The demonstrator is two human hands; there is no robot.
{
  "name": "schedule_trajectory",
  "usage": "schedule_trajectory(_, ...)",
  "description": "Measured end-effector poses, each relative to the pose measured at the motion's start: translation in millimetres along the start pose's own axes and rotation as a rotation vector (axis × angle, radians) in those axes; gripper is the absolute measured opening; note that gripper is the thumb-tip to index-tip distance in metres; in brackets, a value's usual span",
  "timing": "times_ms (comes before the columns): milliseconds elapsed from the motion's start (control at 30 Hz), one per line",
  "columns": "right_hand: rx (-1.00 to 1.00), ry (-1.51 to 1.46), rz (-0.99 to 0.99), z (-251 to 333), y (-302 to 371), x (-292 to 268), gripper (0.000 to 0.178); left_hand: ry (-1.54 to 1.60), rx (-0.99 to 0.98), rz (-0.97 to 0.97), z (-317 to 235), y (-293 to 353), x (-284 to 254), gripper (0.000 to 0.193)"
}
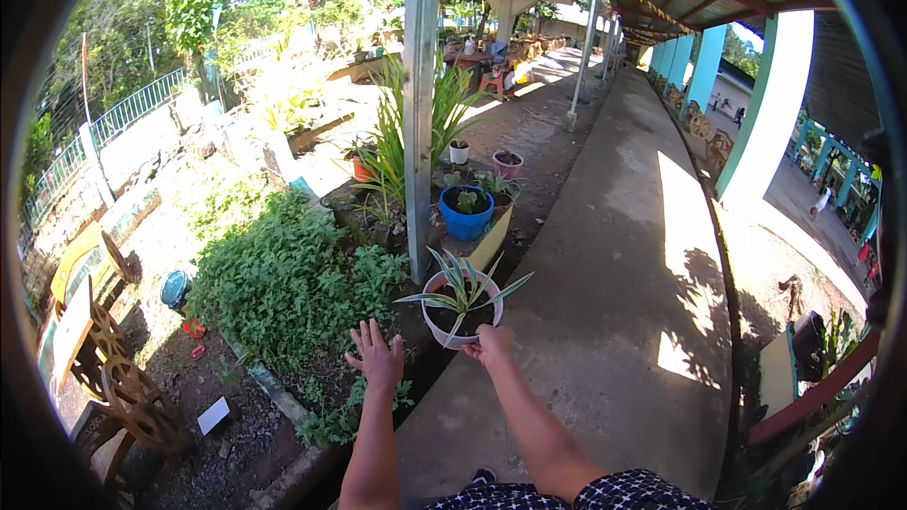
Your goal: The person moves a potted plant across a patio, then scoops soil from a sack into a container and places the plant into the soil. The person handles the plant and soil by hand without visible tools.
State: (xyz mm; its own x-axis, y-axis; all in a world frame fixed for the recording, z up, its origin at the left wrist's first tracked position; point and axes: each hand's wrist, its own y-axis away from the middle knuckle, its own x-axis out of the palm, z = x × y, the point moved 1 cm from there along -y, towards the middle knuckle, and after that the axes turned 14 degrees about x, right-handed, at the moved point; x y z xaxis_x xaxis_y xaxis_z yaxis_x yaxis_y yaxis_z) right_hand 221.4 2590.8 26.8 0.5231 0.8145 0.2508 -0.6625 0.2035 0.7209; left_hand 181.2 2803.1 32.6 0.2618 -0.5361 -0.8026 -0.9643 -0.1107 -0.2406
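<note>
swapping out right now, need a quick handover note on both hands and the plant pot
Right hand: gripping the near rim of the white plant pot, held tilted in the air beside the grey post.
Left hand: empty, fingers spread, hovering over the green ground-cover bed, not touching the pot.
Pot holds a striped spiky plant and dark soil.
Done: pot lifted off the ground.
Left: it is not set down anywhere yet; the blue pot and others stand behind the post.

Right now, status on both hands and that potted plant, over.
Right hand grips white pot with striped plant by its near rim. Left hand open, empty, beside it. Grey post stands just behind pot.
</note>
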Motion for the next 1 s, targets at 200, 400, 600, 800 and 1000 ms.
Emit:
schedule_trajectory(200,-0.009,-0.216,-0.256,83,-18,-147,0.030,0.076,0.189,0.174,-139,-22,100,0.066)
schedule_trajectory(400,-0.147,-0.353,-0.401,146,-30,-278,0.036,0.082,0.495,0.291,-259,-58,183,0.068)
schedule_trajectory(600,-0.230,-0.614,-0.523,216,-51,-376,0.037,0.206,0.660,0.410,-379,-101,278,0.066)
schedule_trajectory(800,-0.287,-0.846,-0.582,287,-74,-443,0.037,0.298,0.838,0.599,-514,-153,353,0.063)
schedule_trajectory(1000,-0.385,-0.929,-0.693,333,-84,-529,0.031,0.351,1.052,0.784,-656,-144,426,0.062)
